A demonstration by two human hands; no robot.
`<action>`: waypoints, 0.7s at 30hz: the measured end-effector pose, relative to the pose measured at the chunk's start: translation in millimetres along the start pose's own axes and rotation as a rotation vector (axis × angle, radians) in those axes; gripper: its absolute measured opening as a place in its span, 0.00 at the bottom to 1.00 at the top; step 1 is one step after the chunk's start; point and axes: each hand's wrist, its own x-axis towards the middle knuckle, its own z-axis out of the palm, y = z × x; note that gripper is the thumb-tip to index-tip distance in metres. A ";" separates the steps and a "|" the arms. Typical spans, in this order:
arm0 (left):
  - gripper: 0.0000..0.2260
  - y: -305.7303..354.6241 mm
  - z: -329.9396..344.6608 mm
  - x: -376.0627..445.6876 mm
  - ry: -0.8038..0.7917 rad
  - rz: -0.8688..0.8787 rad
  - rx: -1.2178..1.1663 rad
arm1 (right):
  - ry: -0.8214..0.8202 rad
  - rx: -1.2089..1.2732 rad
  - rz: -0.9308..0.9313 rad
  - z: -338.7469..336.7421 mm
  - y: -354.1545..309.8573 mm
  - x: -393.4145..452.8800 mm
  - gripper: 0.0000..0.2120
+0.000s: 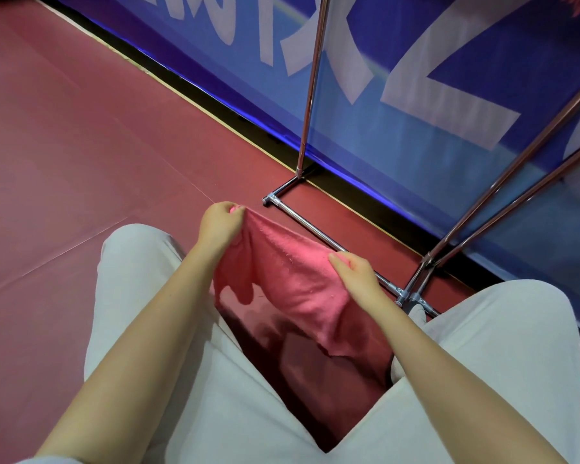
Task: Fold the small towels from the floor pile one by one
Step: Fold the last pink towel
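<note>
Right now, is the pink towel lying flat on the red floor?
No, the pink terry towel hangs in the air, pinched along its top edge by the left hand and the right hand.

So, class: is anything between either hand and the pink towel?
Nothing visible. The left hand pinches the pink towel at its upper corner, and the right hand grips its top edge; the rest hangs free.

Pink towel held up at mid-frame

Left hand (220, 222) and right hand (355, 274) each pinch the pink towel (292, 289) above the red floor (81, 145).
</note>
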 end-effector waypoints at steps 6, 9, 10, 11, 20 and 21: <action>0.09 0.8 11.8 -6.3 0.007 0.016 0.005 | 0.042 0.143 -0.028 -6.2 -16.5 -3.6 0.05; 0.08 7.4 25.0 -19.0 -0.030 0.064 -0.059 | 0.052 0.203 -0.014 -7.4 -19.3 -5.1 0.06; 0.08 10.5 29.5 -23.9 -0.043 0.082 -0.118 | 0.040 0.226 -0.017 -7.8 -20.9 -6.6 0.07; 0.07 13.8 34.5 -29.2 -0.069 0.085 -0.185 | 0.021 0.249 -0.022 -7.9 -22.6 -7.9 0.08; 0.12 34.0 76.7 -71.8 -0.474 -0.001 -0.442 | -0.056 0.291 -0.072 -9.3 -35.3 -12.0 0.11; 0.14 34.6 79.2 -73.9 -0.509 -0.029 -0.462 | -0.034 0.292 -0.063 -10.1 -34.5 -11.5 0.10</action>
